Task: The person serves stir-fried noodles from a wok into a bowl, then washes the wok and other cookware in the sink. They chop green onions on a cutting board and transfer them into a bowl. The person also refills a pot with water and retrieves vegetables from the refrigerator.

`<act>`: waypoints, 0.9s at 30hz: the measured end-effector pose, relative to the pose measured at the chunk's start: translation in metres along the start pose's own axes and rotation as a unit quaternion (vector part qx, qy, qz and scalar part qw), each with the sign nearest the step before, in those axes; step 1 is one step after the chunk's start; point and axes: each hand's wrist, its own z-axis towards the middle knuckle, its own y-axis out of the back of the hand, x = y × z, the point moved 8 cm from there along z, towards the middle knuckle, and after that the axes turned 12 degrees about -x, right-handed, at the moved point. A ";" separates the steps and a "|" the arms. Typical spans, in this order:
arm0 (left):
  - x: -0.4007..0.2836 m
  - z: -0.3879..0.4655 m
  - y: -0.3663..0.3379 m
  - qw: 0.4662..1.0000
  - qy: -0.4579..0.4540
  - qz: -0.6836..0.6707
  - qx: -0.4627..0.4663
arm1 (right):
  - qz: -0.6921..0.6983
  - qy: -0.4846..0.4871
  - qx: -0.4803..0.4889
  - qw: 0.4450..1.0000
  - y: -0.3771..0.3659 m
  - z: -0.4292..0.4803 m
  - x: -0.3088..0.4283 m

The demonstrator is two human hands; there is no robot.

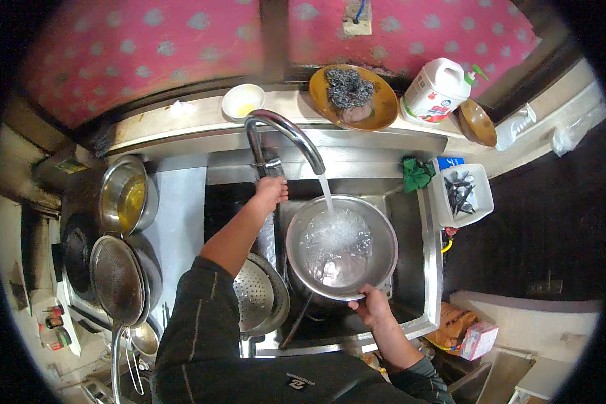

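Water pours from a curved chrome faucet (288, 123) into a round stainless steel basin (294, 252), which holds clear, churning water. With thumb on the rim and fingers beneath, my right hand (372, 306) grips the basin's near edge. My left hand (271, 194) is curled at the front of the faucet's base, closed around its handle, which the fingers mostly hide. The basin sits over the right bowl of a steel sink (409, 262). Left of it, a perforated steel colander (252, 293) rests in the left bowl, partly covered by my left sleeve.
Along the back ledge stand a white bowl (242, 100), a brown plate (320, 103) with steel-wool scourers (348, 86), and a detergent jug (434, 91). A white tub (467, 214) sits right of the sink. Leftward are a pot of yellowish liquid (131, 199) and a mesh strainer (116, 280).
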 end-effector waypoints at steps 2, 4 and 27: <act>0.001 0.002 -0.001 1.000 0.008 -0.018 0.005 | -0.035 0.001 -0.028 0.999 0.004 -0.003 0.000; 0.003 0.003 -0.001 0.999 0.015 -0.022 0.018 | 0.000 0.013 0.005 1.000 -0.002 -0.006 0.003; -0.047 -0.001 -0.003 0.985 -0.133 0.087 0.072 | 0.010 0.040 0.026 0.999 -0.003 -0.012 -0.001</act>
